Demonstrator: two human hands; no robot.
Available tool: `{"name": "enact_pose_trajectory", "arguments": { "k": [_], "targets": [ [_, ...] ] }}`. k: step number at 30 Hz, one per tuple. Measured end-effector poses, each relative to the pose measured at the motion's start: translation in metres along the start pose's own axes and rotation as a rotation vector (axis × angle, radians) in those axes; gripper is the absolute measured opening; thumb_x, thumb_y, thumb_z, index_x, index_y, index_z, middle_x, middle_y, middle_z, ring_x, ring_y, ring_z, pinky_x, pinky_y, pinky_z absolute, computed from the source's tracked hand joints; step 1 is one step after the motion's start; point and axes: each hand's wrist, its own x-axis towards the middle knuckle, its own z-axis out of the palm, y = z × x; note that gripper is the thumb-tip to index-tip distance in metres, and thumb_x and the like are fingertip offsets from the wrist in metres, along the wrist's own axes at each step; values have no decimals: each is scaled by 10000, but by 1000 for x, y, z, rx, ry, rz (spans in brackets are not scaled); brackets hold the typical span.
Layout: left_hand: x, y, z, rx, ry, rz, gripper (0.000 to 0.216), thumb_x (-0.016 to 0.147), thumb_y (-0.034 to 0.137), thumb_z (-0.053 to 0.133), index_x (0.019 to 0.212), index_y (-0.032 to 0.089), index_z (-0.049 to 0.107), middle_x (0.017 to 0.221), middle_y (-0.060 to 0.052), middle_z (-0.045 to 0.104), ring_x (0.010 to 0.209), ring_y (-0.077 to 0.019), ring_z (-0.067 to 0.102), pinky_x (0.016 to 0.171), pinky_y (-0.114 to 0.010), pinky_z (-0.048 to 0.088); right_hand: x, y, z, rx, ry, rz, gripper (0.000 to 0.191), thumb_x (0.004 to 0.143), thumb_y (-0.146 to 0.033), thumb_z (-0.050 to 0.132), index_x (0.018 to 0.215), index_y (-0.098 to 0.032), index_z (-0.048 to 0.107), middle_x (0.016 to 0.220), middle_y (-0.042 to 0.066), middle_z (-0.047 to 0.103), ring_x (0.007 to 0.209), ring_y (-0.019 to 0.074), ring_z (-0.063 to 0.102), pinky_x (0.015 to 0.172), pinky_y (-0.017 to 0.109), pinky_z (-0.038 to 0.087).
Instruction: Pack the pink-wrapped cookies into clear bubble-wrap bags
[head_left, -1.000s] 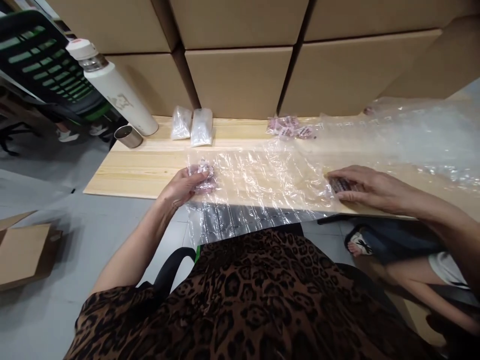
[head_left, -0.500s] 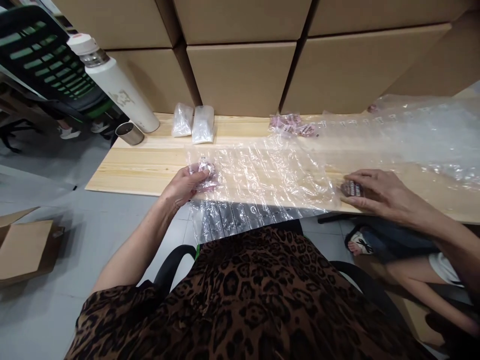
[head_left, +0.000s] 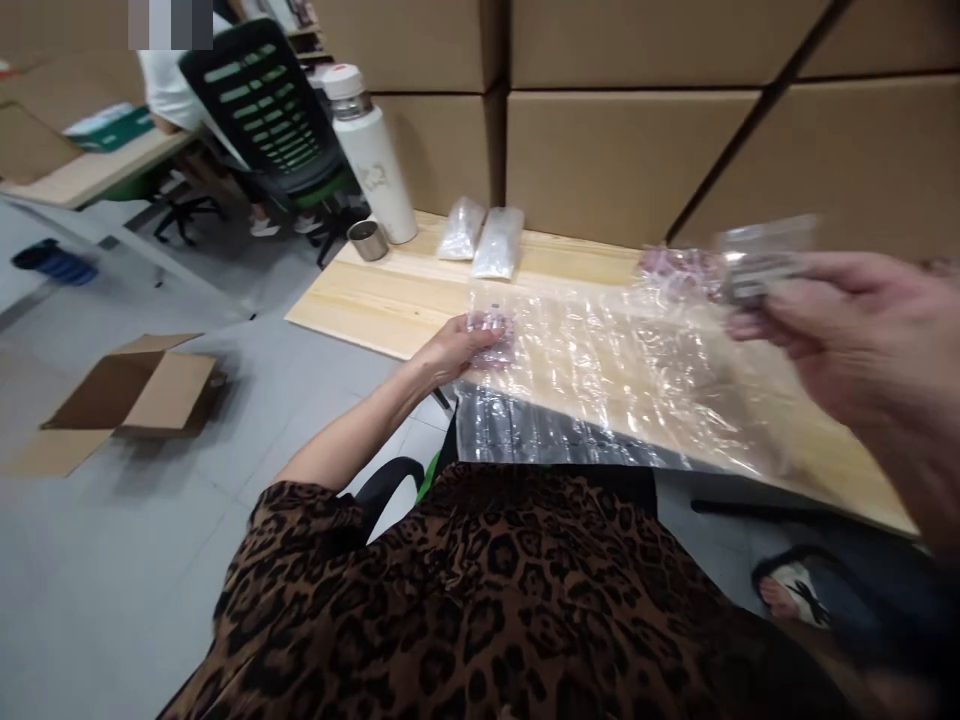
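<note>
My left hand [head_left: 457,350] is closed on a small clear packet with pinkish contents [head_left: 491,348], at the left end of a clear plastic packing sheet [head_left: 592,350]. The sheet has ribbed, shiny columns and hangs over the table's front edge. My right hand [head_left: 862,330], blurred by motion, is raised above the right side of the table. It pinches a small clear packet with something dark inside [head_left: 750,270]; its print cannot be read. Just left of that hand, pink packets [head_left: 679,268] lie at the back of the table, partly hidden.
Two clear packets [head_left: 499,243] lie on the wooden table [head_left: 337,310], near a white bottle [head_left: 379,175] and a metal cup [head_left: 367,240]. Cardboard boxes [head_left: 630,160] form a wall behind. An open carton [head_left: 169,390] sits on the floor; a person [head_left: 169,85] is beyond the chair.
My right hand has lifted from the table's front edge, bringing the dark packet up. My left hand keeps its hold on the pinkish packet. The view has turned left.
</note>
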Motion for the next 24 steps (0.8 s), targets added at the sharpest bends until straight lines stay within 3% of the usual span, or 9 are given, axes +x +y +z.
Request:
{"name": "enact_pose_trajectory", "arguments": {
  "k": [2, 5, 6, 9, 11, 15, 17, 20, 24],
  "targets": [
    [-1, -3, 3, -31, 0, 1, 125, 911, 37, 695, 955, 131, 765, 896, -68, 773, 766, -160, 716, 895, -401, 629, 7, -2, 58, 79, -160, 155, 198, 862, -249, 824, 1028, -206, 725, 1220, 161, 752, 992, 245, 759, 982, 500, 679],
    [0, -7, 5, -75, 8, -11, 78, 955, 97, 694, 963, 141, 758, 913, -78, 786, 749, -159, 717, 862, -366, 620, 10, 12, 131, 180, -374, 294, 183, 877, -198, 807, 977, -213, 654, 1103, 119, 752, 931, 228, 776, 903, 447, 733],
    [1, -8, 4, -99, 13, -18, 65, 983, 156, 695, 973, 144, 758, 919, -85, 790, 749, -164, 721, 850, -358, 617, 9, 17, 150, 199, -412, 318, 202, 887, -204, 804, 975, -219, 622, 1042, 105, 748, 867, 218, 774, 845, 436, 741],
    [4, -11, 2, -171, -5, -41, 293, 1059, 398, 647, 1002, 134, 760, 905, -100, 789, 762, -183, 731, 836, -353, 618, 1, 28, 182, 193, -446, 386, 277, 920, -238, 792, 1008, -240, 530, 837, 37, 712, 669, 177, 731, 683, 376, 714],
    [4, -11, 1, -189, -37, -40, 347, 1072, 429, 623, 970, 122, 750, 853, -87, 771, 744, -174, 721, 815, -328, 610, -5, 29, 190, 149, -479, 420, 299, 935, -254, 782, 1023, -247, 495, 750, 10, 690, 609, 164, 707, 628, 337, 675],
    [-1, -10, 5, -199, -29, 13, 185, 1013, 171, 683, 834, 126, 691, 716, -26, 691, 634, -113, 645, 731, -261, 558, -9, 29, 184, 24, -566, 353, 251, 946, -302, 731, 980, -249, 487, 691, 13, 660, 596, 181, 677, 577, 336, 606],
    [-3, -10, 8, -211, 10, 24, 143, 983, 119, 700, 841, 133, 694, 712, -13, 681, 622, -111, 635, 748, -285, 568, -7, 31, 176, -121, -570, 147, 248, 904, -345, 754, 955, -241, 535, 773, 37, 673, 665, 196, 667, 611, 371, 603],
    [-5, -11, 13, -202, 65, 24, 79, 969, 128, 717, 892, 145, 725, 743, -10, 706, 648, -124, 653, 806, -336, 595, -5, 34, 167, -337, -455, -266, 221, 890, -361, 739, 1044, -225, 656, 1044, 93, 701, 801, 212, 653, 767, 454, 628],
    [-5, -13, 20, -168, 85, 54, 199, 1017, 118, 619, 846, 130, 720, 692, 19, 683, 631, -80, 629, 767, -251, 551, -12, 39, 169, -371, -457, -478, 281, 998, -335, 584, 1238, -248, 701, 1232, 131, 689, 1004, 271, 685, 947, 541, 622]
  ]
}}
